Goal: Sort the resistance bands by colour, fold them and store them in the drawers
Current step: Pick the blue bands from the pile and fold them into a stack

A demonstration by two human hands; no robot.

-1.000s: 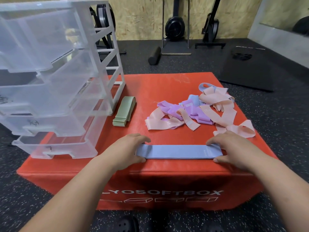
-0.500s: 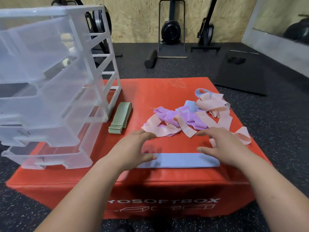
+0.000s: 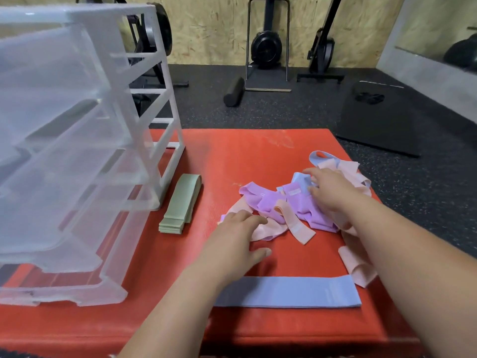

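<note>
from where i sit, the clear drawer unit (image 3: 77, 156) fills the left of the red soft box (image 3: 232, 156), drawers pulled out and looking bare as far as i can tell. the tangled pile (image 3: 296, 208) of pink, purple and blue bands sits right of centre. a second ago both hands were pressing the flat blue band (image 3: 296, 291) at the near edge; now they have let go of it and moved up to the pile, so i judge that band laid out and the next blue one being sought. the green stack (image 3: 182, 205) lies folded beside the drawers, not yet stored. my left hand (image 3: 232, 244) rests spread on a pink band, gripping nothing. my right hand (image 3: 333, 189) reaches a blue band deep in the heap; fingers apart, and i cannot tell if it has pinched anything.
</note>
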